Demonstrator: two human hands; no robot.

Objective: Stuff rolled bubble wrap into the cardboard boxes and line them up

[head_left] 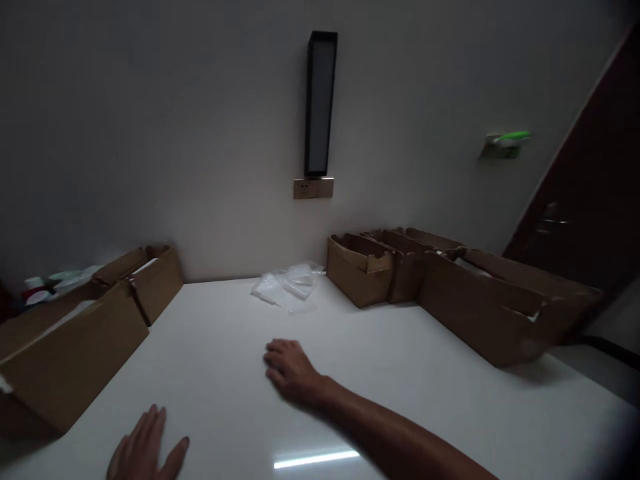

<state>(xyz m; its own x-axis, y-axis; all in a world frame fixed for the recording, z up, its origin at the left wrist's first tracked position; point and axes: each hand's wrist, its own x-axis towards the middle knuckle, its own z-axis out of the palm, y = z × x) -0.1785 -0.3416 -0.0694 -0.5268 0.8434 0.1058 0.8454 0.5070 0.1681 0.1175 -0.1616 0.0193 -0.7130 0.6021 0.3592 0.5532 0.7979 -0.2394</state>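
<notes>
The right hand (293, 370) lies palm down on the white table (400, 373), its fingers (274, 353) loosely bent and gripping nothing. The left hand (145, 448) rests flat near the front edge, fingers (150, 423) spread and empty. Clear bags (290, 285) lie beyond the right hand, apart from it, between the left box (75, 353) and the right boxes (360, 270).

Brown cardboard boxes (360, 270), white table (400, 373), clear plastic bags (290, 285).

readable text: none | green wall sign (504, 144) — too blurred to read | labels: none legible
</notes>
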